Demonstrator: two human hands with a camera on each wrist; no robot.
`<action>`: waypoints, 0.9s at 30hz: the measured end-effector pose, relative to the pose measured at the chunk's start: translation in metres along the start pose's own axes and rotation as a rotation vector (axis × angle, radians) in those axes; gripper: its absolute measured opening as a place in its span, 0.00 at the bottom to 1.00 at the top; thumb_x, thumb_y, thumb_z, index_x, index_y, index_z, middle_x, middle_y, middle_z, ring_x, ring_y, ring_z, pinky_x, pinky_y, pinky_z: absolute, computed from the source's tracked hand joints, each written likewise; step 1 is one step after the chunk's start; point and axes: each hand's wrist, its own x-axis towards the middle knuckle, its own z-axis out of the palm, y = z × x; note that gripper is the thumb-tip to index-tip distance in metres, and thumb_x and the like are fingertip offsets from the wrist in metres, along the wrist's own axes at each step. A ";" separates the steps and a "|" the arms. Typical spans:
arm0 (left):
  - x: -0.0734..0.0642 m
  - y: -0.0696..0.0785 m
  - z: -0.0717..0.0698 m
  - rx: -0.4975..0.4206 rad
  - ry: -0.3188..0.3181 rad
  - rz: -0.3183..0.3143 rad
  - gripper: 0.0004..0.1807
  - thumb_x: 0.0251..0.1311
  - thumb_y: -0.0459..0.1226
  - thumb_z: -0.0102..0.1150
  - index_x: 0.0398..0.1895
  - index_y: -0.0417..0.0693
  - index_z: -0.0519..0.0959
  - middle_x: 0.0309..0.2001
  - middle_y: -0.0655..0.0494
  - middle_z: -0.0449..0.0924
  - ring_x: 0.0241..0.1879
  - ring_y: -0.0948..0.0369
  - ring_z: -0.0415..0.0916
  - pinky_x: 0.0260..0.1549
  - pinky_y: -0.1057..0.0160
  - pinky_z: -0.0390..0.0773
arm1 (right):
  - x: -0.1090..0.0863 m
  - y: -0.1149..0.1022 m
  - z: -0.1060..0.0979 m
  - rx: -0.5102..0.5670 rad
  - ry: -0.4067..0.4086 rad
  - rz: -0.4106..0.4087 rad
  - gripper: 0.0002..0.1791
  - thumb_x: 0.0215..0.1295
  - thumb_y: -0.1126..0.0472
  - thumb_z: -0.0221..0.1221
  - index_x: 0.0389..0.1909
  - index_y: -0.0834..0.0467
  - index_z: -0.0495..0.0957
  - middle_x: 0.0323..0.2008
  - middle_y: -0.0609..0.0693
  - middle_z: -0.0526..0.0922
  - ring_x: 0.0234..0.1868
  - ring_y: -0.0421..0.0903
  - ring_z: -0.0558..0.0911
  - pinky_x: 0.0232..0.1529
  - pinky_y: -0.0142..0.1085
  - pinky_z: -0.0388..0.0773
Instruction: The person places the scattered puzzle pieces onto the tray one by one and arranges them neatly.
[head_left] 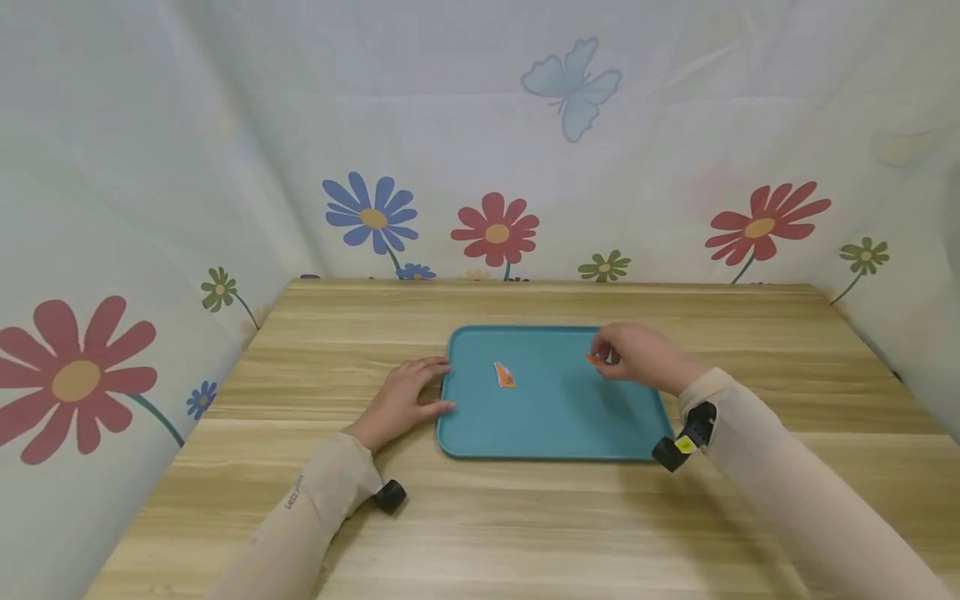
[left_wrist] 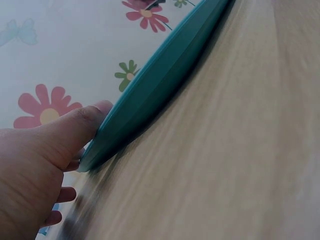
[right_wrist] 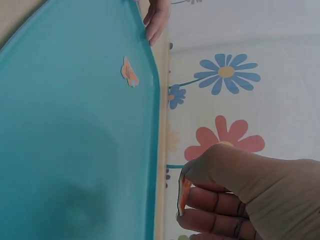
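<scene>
A teal tray [head_left: 547,425] lies flat on the wooden table. My left hand [head_left: 402,396] rests at the tray's left side, thumb and fingers touching its rim, as the left wrist view also shows. On the left part of the tray lies a small orange cutout piece [head_left: 505,376] with a pale edge. Above the tray's right half, my right hand [head_left: 637,354] pinches a second flat orange piece [right_wrist: 184,195] between thumb and fingers. That piece is seen nearly edge-on in the right wrist view, so its printed face is mostly hidden.
The wooden table [head_left: 570,525] extends around the tray on every side. A white curtain [head_left: 427,108] printed with flowers and a butterfly hangs behind the table and along its left. Black wrist cameras sit on both sleeves, the right one [head_left: 670,454] over the tray's near right corner.
</scene>
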 end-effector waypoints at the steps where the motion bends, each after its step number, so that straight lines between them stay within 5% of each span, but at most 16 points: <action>1: 0.000 0.000 0.000 0.000 -0.001 0.000 0.36 0.54 0.52 0.66 0.64 0.46 0.72 0.67 0.49 0.70 0.67 0.47 0.64 0.66 0.41 0.61 | 0.002 0.000 0.002 0.006 -0.001 0.000 0.07 0.57 0.64 0.64 0.36 0.61 0.81 0.31 0.50 0.83 0.32 0.44 0.80 0.36 0.39 0.80; 27: 0.000 0.002 -0.002 0.001 -0.030 -0.031 0.36 0.56 0.54 0.65 0.65 0.47 0.71 0.68 0.50 0.68 0.69 0.48 0.62 0.67 0.42 0.60 | 0.044 -0.024 0.047 0.093 -0.049 0.032 0.07 0.60 0.61 0.63 0.38 0.59 0.81 0.34 0.50 0.84 0.34 0.43 0.80 0.38 0.38 0.79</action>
